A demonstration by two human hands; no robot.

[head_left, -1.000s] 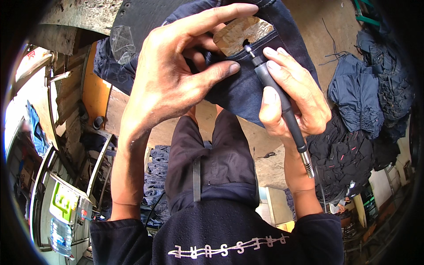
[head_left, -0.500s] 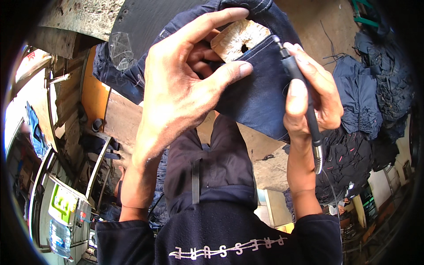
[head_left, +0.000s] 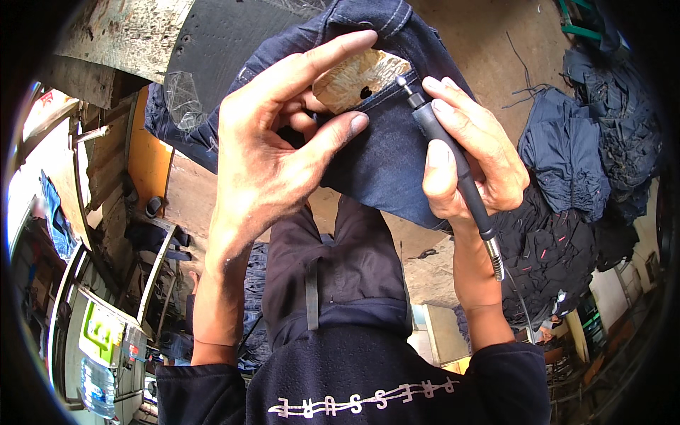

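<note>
My right hand (head_left: 473, 152) grips a slim black rotary tool handpiece (head_left: 464, 166), with my fingers and thumb wrapped round its barrel. The tool's metal tip (head_left: 405, 85) is at the stitched edge of dark blue denim jeans (head_left: 386, 166), beside a pale wooden piece (head_left: 347, 83) with a dark hole that shows through the opening. Over that opening lies my left hand (head_left: 273, 131). Its index finger reaches across the denim while the thumb rests apart near the lower edge. The other fingers curl by the wood, partly hidden.
A dark board (head_left: 212, 42) with clear plastic (head_left: 183, 99) on it lies behind the jeans. Heaps of dark garments (head_left: 567, 159) are at the right. A thin cable (head_left: 523, 301) trails from the tool. At the lower left are a green tray (head_left: 99, 331) and a water bottle (head_left: 98, 386).
Both hands, the jeans and the wooden piece have shifted left in view. The tool tip has come closer to the stitched edge and the wood.
</note>
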